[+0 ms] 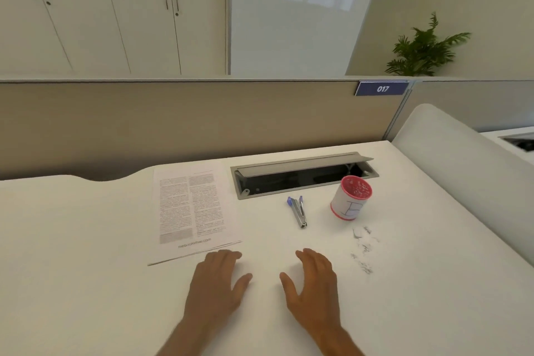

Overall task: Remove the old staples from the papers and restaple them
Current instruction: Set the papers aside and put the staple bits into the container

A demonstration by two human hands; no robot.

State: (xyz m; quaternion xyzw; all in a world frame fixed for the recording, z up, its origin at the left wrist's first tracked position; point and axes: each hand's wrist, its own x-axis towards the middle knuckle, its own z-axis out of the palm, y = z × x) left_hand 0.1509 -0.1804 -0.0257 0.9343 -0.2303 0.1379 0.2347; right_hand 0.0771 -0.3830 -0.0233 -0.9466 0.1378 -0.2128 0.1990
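Observation:
A stack of printed papers lies on the white desk, left of centre. A small metal stapler with blue ends lies to the right of the papers. Loose old staples are scattered on the desk at the right. My left hand rests flat on the desk just below the papers' near edge, fingers straight. My right hand rests flat beside it, below the stapler, holding nothing.
A white cup with a pink rim holding small metal pieces stands right of the stapler. An open cable hatch is set into the desk behind. A beige partition closes the back; a white curved divider stands at the right.

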